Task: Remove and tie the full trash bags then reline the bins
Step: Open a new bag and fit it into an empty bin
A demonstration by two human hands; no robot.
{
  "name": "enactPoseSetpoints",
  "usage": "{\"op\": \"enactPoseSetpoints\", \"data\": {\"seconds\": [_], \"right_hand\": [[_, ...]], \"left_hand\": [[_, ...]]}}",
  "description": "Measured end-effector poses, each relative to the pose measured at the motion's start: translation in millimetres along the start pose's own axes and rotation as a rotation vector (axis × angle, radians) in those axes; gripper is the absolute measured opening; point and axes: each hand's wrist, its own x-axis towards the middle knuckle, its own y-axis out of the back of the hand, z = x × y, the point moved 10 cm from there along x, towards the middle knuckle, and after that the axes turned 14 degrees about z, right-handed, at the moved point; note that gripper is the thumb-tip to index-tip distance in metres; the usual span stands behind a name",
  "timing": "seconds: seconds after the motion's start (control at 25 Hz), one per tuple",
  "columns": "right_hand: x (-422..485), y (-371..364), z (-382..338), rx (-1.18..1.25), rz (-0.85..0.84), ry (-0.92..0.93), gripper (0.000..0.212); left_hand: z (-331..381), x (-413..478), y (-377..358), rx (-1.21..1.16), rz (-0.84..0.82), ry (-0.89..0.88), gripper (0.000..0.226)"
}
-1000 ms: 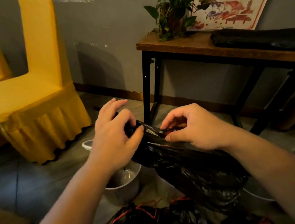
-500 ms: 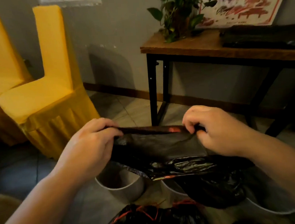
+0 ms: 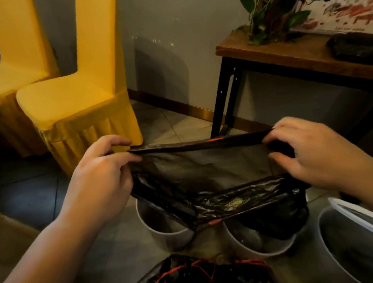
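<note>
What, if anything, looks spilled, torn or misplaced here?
Nothing stands out. The left hand and right hand hold a black bag taut above two white bins; a tied bag lies nearby. No spill or tear shows.

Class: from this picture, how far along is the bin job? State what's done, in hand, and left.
Done: a tied bag with red drawstring lies on the floor. In hand: left hand and right hand stretch a black liner open. Left: the white bins below look unlined.

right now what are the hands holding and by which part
The black trash bag, by its top rim: left hand pinches the left end, right hand the right end.
</note>
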Motion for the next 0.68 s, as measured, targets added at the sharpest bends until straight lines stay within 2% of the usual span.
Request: {"op": "enactPoseSetpoints", "data": {"seconds": [0.16,0.28,0.44,0.56,0.68], "right_hand": [[-18.1,-10.1,6.0,-0.187,-0.042,0.028,0.017],[-23.0,-14.2,16.1,-0.289,-0.009,-0.074,0.018],[-26.1,-25.1,21.1,-0.216,0.114,-0.225,0.01],[-39.3,-27.9,15.4,-0.219,0.166,-0.234,0.007],[-53.9,-36.3,12.0,-0.197,0.171,-0.317,0.016]], "left_hand": [[2.5,14.8,-0.9,0.051,0.016,-0.031,0.033],[-2.5,14.8,-12.3,0.064,-0.029,0.003,0.037],[-2.9,7.4,-20.0,0.029,-0.094,-0.038,0.036],[-3.1,-8.2,-19.9,0.095,-0.17,-0.098,0.042],[-12.4,-20.3,-12.7,0.163,-0.183,-0.106,0.045]]}}
